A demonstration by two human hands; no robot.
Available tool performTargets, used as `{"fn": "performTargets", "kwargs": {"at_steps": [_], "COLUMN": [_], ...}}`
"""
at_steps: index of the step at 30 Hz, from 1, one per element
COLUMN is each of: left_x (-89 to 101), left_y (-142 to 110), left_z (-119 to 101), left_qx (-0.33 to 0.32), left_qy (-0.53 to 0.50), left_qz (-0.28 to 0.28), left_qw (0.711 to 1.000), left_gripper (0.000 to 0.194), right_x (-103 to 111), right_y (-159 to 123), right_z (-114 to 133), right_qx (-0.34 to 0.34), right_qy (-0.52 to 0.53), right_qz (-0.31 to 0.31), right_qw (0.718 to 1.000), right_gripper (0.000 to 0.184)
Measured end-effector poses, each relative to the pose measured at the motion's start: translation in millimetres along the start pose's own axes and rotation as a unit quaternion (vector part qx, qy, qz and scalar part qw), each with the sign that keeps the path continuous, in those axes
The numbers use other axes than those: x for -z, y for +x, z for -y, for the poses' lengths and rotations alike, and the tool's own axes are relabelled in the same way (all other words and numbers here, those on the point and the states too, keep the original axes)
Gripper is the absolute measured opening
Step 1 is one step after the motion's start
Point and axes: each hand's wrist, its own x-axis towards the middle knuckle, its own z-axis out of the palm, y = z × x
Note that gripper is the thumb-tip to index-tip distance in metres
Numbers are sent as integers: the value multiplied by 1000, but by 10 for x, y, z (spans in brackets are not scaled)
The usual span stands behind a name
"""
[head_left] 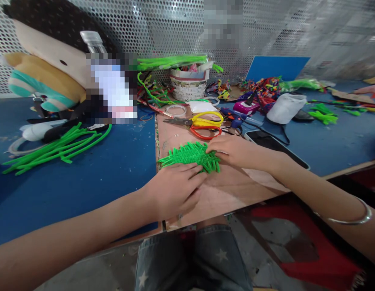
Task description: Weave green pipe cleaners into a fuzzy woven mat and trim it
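A woven mat of green pipe cleaners point(190, 154) lies on the wooden board point(217, 198), with loose ends sticking out round its edges. My left hand point(179, 188) is at its near edge, fingers bent and closed on it, thumb hidden. My right hand point(231, 149) grips the mat's right end, with the fingers curled over it. Just beyond the mat are red-handled scissors point(205, 132) and yellow-handled scissors point(208, 118), their dark blades pointing left.
Loose green pipe cleaners point(60, 147) lie on the blue table at left, near a plush toy point(54, 48). Behind stand a white basket point(189, 87) and a roll of clear tape point(175, 110). At right are a glue gun point(235, 117), a phone point(275, 147) and a white cloth-like bundle point(285, 108).
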Motion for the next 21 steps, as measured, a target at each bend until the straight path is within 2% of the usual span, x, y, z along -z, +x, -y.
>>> {"fn": "performTargets", "kwargs": {"at_steps": [7,12,21], "left_x": [-4,-5,5], "left_y": [6,0,-3], "left_z": [1,-4,5], "left_qx": [1,1,-2], "left_qy": [2,1,-11], "left_qz": [-8,-4,12], "left_qw": [1000,1000,1000], "left_gripper": [36,36,36], "right_x": [-34,-24,37], "right_y": [12,-14,23], "right_z": [11,-22,51], "right_qx": [32,27,54], "right_qy": [-60,-27,-91], "right_qz": [5,-21,18], "right_qw": [998,999,994], "right_gripper": [22,23,20]}}
